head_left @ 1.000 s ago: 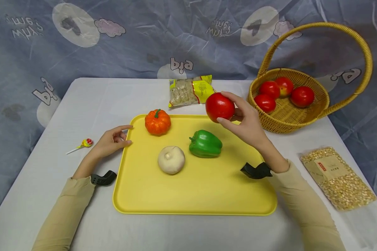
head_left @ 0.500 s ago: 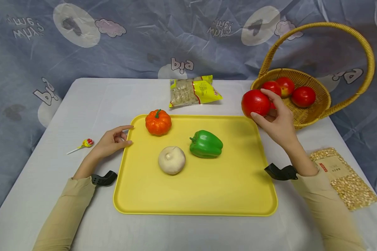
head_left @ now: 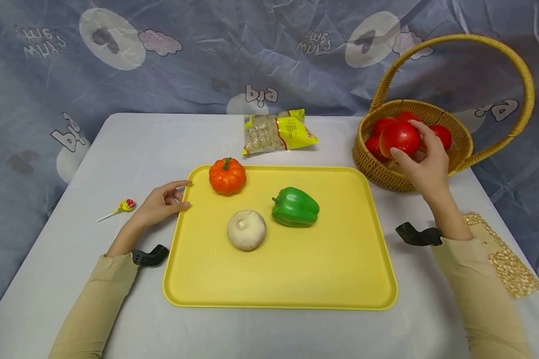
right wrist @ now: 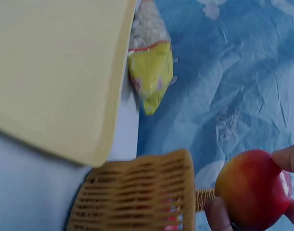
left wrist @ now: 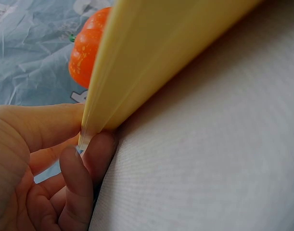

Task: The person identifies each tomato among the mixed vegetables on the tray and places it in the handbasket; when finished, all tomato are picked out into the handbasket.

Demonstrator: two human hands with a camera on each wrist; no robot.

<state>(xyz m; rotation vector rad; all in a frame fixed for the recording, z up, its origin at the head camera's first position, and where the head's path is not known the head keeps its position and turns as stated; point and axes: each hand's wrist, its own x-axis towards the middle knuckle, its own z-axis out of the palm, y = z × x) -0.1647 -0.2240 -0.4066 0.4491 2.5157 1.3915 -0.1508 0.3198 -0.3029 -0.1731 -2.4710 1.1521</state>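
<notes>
My right hand (head_left: 424, 162) holds a red apple (head_left: 400, 138) by its sides, over the wicker basket (head_left: 386, 179). In the right wrist view the apple (right wrist: 252, 190) shows a yellow blush, with fingertips on both sides. Several similar red fruits (head_left: 442, 133) lie in the basket, partly hidden by the hand. At the left rim of the yellow tray (head_left: 278, 284), my left hand (head_left: 157, 203) grips the edge; the left wrist view has its fingers on both sides of the rim. On the tray are an orange pumpkin (head_left: 227, 177), a green bell pepper (head_left: 295, 207) and a whitish round vegetable (head_left: 246, 230).
A yellow-and-clear packet (head_left: 278, 132) lies behind the tray. Left of the left hand is a lollipop (head_left: 121, 207). The bag of yellow kernels (head_left: 512, 269) at the right is partly covered by the right sleeve. The basket's tall handle (head_left: 458, 39) arches above it.
My right hand has carried the apple rightward from above the tray's far edge to over the basket. The left hand has stayed at the tray's rim.
</notes>
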